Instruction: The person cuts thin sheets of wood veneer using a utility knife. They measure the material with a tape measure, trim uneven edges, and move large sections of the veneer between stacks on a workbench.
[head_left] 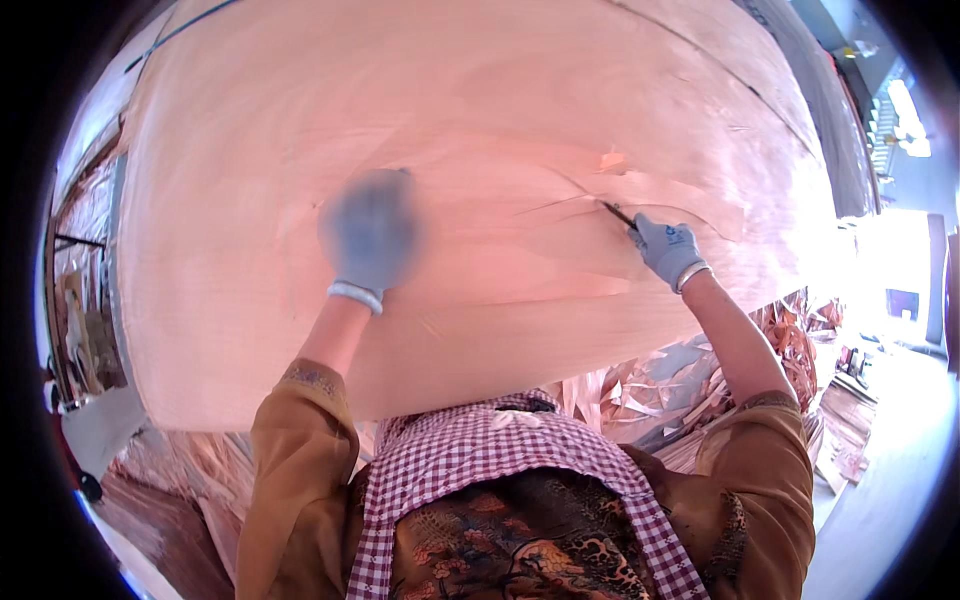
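A broad, pale pinkish sheet of wood veneer spreads out in front of me. In a blue glove, my left hand is over the left middle of the sheet; it is smeared by motion, so its fingers cannot be made out. My right hand, gloved the same way, is closed round a thin dark knife-like tool. The tool's tip points up and left, at a split in the veneer. Beside that tip lies a thin, curved-edged veneer piece, with a small orange scrap above it.
Torn veneer strips are heaped below the sheet's right edge, and more scraps lie at lower left. A dark line crosses the sheet's far right. Shelving stands at left. Pale floor runs along the right.
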